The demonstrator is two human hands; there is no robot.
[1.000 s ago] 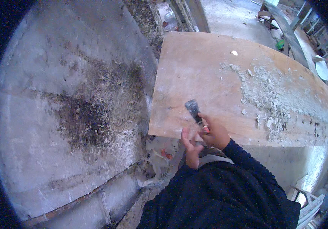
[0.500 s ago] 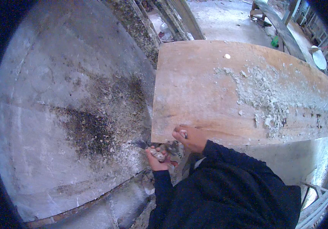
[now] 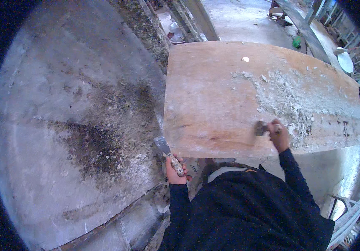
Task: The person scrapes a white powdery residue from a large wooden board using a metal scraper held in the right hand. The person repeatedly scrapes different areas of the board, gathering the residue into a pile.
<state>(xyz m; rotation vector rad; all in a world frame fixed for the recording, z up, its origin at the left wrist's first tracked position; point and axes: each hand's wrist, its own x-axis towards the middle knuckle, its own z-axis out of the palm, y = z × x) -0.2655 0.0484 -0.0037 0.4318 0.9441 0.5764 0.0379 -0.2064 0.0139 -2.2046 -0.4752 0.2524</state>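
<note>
Left hand (image 3: 176, 172) grips putty knife (image 3: 174, 162) beside board (image 3: 213, 94) corner; right hand (image 3: 280, 137) holds blurred tool (image 3: 261, 128) inside near edge, room leftward.

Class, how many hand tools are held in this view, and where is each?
2. A scraper is in the left hand; another tool, motion-blurred, is in the right hand over the board.

board (image 3: 213, 92) right of panel (image 3: 50, 175); scrapings (image 3: 284, 100) on board's right half; scraper (image 3: 161, 144) near board's near-left corner
</note>
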